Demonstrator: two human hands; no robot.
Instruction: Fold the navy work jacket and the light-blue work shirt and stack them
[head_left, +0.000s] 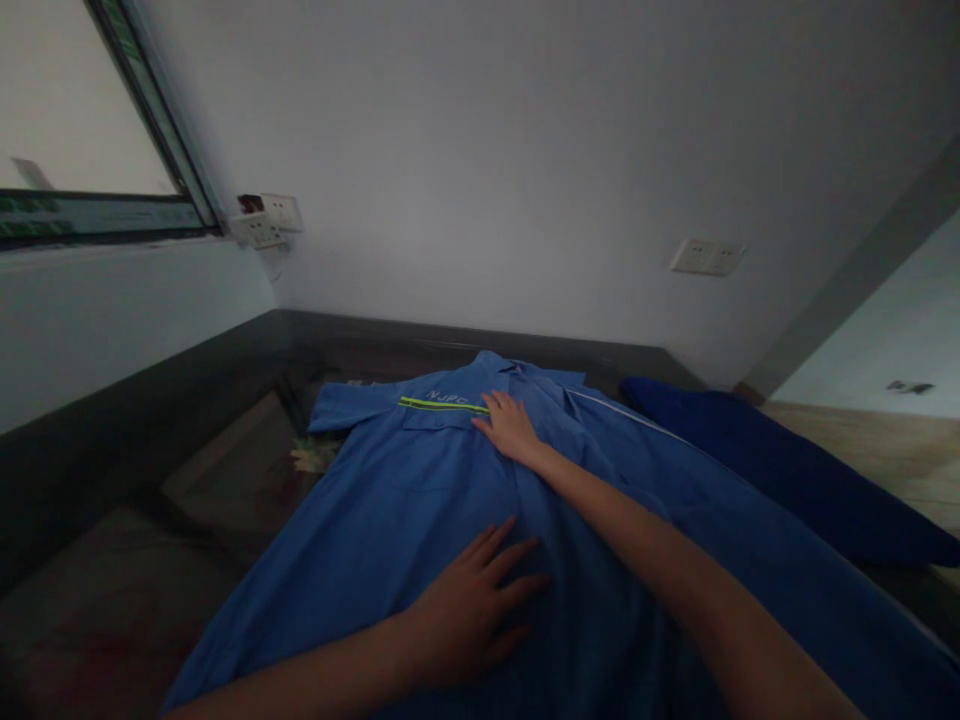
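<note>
Both hands flat atop blue shirt (pixel 390 520)

dim frame overall: the only real light is flat daylight from the blown-out metal-framed window (pixel 75 110) top left, plus a paler spill from the bright opening beside the grey door frame (pixel 885 340) at right, so the plain white wall (pixel 525 150) falls off to grey. the blue short-sleeved work shirt (pixel 375 520) reads ok, but the dark brown surface (pixel 112 600) left of it is crushed near black. wide-lens bend tilts both edges, and the left hand (pixel 469 610) at the bottom is slightly soft, with mild noise.
</note>
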